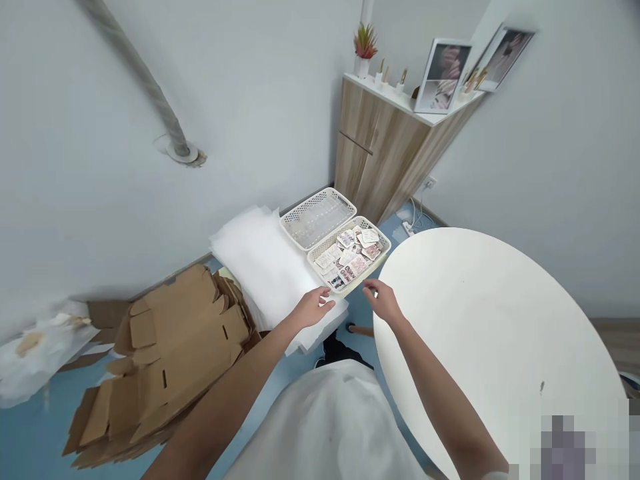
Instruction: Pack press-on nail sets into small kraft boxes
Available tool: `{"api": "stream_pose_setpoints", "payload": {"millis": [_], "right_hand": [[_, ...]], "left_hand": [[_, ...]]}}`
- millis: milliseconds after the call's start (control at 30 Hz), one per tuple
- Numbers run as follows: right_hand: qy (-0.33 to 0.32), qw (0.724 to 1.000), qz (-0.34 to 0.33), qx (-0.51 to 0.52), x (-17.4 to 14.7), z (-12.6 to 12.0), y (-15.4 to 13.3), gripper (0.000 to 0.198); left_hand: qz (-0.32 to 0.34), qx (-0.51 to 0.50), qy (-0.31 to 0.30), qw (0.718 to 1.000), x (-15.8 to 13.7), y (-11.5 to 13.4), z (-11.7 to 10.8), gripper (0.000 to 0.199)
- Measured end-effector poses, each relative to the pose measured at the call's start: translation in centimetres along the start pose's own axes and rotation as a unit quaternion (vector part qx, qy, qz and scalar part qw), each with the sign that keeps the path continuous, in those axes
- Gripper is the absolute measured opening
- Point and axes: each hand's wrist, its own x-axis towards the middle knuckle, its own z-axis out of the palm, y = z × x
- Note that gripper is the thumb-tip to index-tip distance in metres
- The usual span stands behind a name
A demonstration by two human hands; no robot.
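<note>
My left hand (314, 307) hovers over the edge of a stack of white foam sheets (265, 260), its thumb and fingers apart with nothing visible between them. Across a gap, my right hand (383, 299) is near the edge of the round white table, fingers loosely bent and apart, holding nothing I can see. Just beyond both hands sits a white plastic basket (314, 259) full of small cards (357, 263), some carrying pink, red or dark pieces too small to make out. Behind it, a second white basket (345, 200) has a clear, flat layer inside.
Flattened cardboard boxes (185, 333) are piled at left, beside white plastic wrapping (45, 347). The round white table (475, 300) fills the right. A wood-grain cabinet (375, 140) bears a plant and picture frames. A power strip (408, 229) with cables lies on the floor.
</note>
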Motion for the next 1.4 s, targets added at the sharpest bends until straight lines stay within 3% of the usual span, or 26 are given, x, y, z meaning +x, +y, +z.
{"api": "stream_pose_setpoints", "payload": {"millis": [167,333,567,667,800,933,1100,1233,1400], "right_hand": [[-0.023,0.994,-0.004,-0.109,5.6,0.0,1.5,0.031],[-0.05,0.967,0.007,-0.251,9.3,0.4,2.6,0.029],[-0.074,0.97,-0.056,-0.226,13.9,2.5,2.6,0.039],[-0.065,0.966,-0.066,-0.241,15.0,3.8,2.3,0.048],[-0.071,0.962,-0.048,-0.258,15.3,4.8,2.0,0.055],[-0.079,0.964,-0.049,-0.248,14.9,5.0,2.1,0.05],[-0.101,0.966,-0.066,-0.228,14.3,4.8,2.3,0.042],[-0.099,0.97,-0.062,-0.213,14.3,4.9,2.6,0.034],[-0.101,0.976,-0.058,-0.185,14.7,5.2,2.9,0.032]], "left_hand": [[-0.034,0.039,-0.002,0.999,5.4,0.9,-0.1,0.045],[-0.065,0.026,0.008,0.998,9.9,0.5,1.4,0.041],[-0.059,-0.038,0.074,0.995,15.6,-0.3,1.9,0.055],[-0.098,-0.097,0.069,0.988,17.5,-0.7,2.0,0.057],[-0.167,-0.174,0.064,0.968,18.2,-0.6,2.1,0.06],[-0.198,-0.207,0.079,0.955,18.1,-0.5,2.0,0.063],[-0.225,-0.156,0.113,0.955,18.3,-1.7,2.2,0.068],[-0.213,-0.108,0.13,0.962,18.4,-2.3,2.6,0.055],[-0.194,-0.148,0.13,0.961,18.5,-1.8,2.8,0.038]]}}
